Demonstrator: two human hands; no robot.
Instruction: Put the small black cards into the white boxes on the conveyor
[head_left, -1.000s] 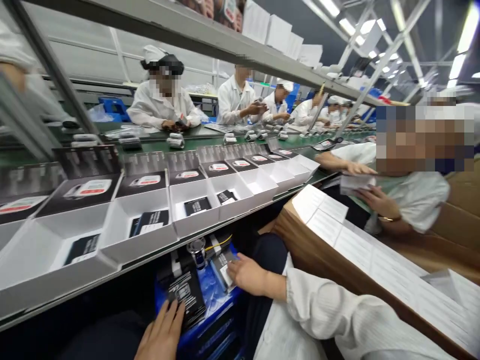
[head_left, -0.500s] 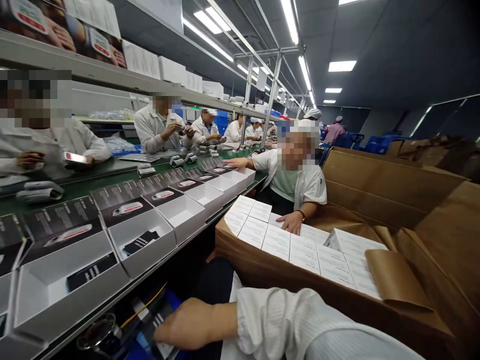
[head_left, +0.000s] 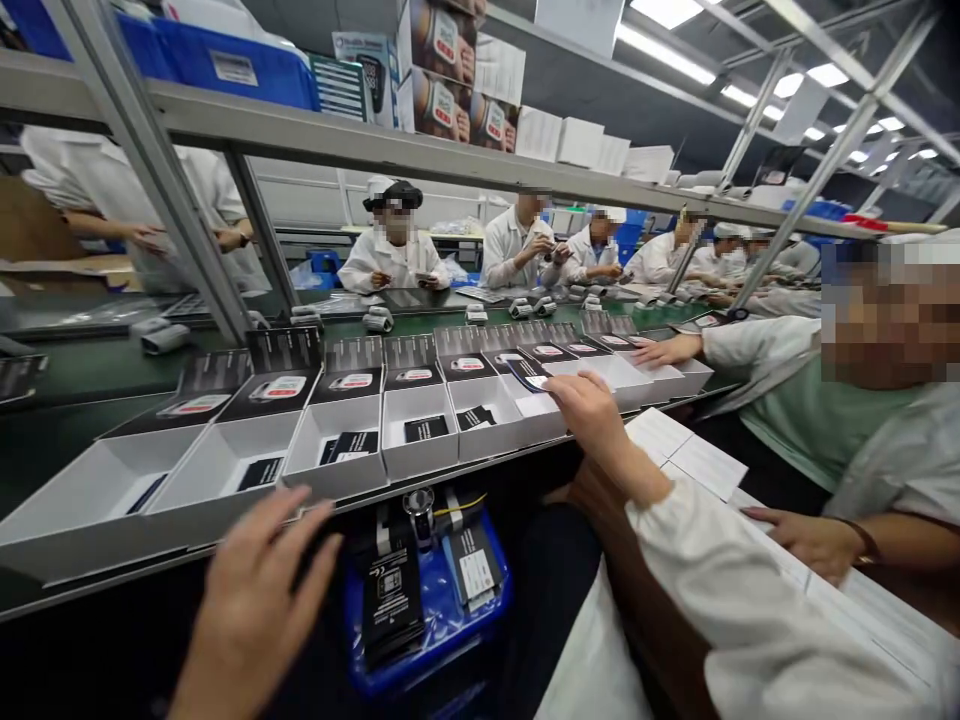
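My right hand [head_left: 589,410] reaches out over the row of open white boxes [head_left: 416,425] on the green conveyor and pinches a small dark booklet [head_left: 527,377] above one box. My left hand [head_left: 255,590] hovers low with fingers spread and nothing in it, just below the belt edge. Between my hands, under the belt, a blue tray [head_left: 450,620] holds stacks of dark booklets [head_left: 391,600]. Several of the white boxes have a dark booklet lying inside, and their black printed lids [head_left: 279,388] stand open behind them.
A co-worker in white and green sits close on my right, one hand [head_left: 664,350] on the boxes, the other [head_left: 806,540] on a carton of white leaflets [head_left: 679,450]. Other workers sit across the belt. A metal shelf [head_left: 375,140] with boxes and blue bins runs overhead.
My view swung back left and down to the belt. My right hand rose from the blue tray to the boxes with a booklet. My left hand came back into view, fingers spread.
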